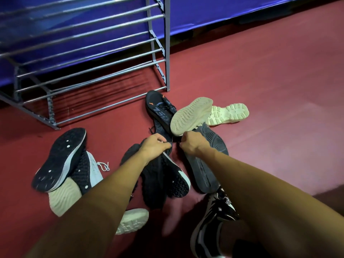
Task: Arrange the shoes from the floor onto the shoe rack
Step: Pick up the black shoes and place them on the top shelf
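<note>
Several shoes lie in a heap on the red floor in front of an empty grey metal shoe rack (89,58). My left hand (155,146) grips the edge of a black knit shoe (158,183) in the middle of the heap. My right hand (191,144) is curled on a dark grey shoe (202,164) that lies sole up, just below a beige-soled shoe (191,116). A black shoe with orange marks (160,108) lies nearest the rack's right leg. What exactly the right fingers hold is partly hidden.
A black-soled shoe (59,159) lies over a white shoe (93,172) at the left. A cream lug-soled shoe (229,113) lies at the right, another white sole (134,220) below my left arm. A black-and-white shoe (214,216) is near the bottom. A blue wall (223,10) runs behind.
</note>
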